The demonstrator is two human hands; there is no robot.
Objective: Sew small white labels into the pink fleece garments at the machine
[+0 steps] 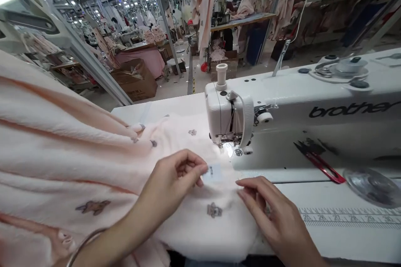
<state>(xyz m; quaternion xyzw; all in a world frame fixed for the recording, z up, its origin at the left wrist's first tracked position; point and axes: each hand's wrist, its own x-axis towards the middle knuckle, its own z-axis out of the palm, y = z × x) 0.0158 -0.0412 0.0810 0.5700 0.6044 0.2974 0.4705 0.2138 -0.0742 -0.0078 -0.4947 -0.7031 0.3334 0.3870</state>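
A small white label (214,173) with dark print lies over the pale pink plush fabric (184,225), close in front of the sewing machine's needle area. My left hand (178,175) pinches the label's left edge between thumb and fingertips. To the right of the label, my right hand (272,212) is at the fabric's right edge, thumb and forefinger close together; whether fabric is between them is hard to make out. The white sewing machine head (230,112) stands just beyond both hands, its lamp lighting the cloth. Small printed animal figures dot the fabric.
Red thread snips (322,164) lie on the machine bed at right, beside a clear plastic bobbin-like disc (372,185). A printed ruler scale (347,218) runs along the table's front. Draped fabric (56,133) fills the left. Beyond stand a cardboard box (134,79) and other workstations.
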